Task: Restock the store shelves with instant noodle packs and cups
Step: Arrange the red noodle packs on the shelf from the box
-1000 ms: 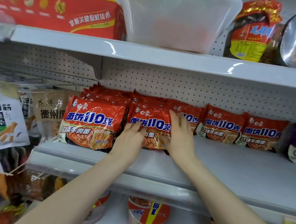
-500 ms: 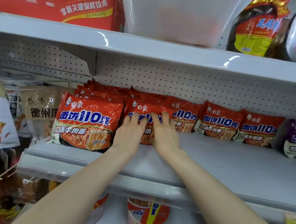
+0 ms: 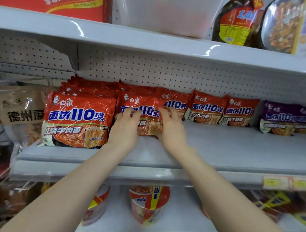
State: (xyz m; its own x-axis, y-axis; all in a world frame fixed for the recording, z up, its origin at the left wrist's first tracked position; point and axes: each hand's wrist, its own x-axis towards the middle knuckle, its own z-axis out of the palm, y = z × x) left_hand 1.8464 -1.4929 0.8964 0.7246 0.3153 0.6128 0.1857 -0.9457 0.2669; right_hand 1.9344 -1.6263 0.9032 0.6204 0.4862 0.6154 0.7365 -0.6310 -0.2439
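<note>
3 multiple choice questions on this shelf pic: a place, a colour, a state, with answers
1. Where is the purple noodle pack? A on the floor; B at the right end of the middle shelf; C in a trolley.
2. What colour is the noodle pack under the left hand and right hand? A green; B blue; C red.
3. What are the hands doing? A both touching one pack; B both hanging idle; C each holding a bottle.
Answers: 1 B, it lies at that shelf's far right. 2 C, its wrapper is red. 3 A, both hands meet on the same pack.
</note>
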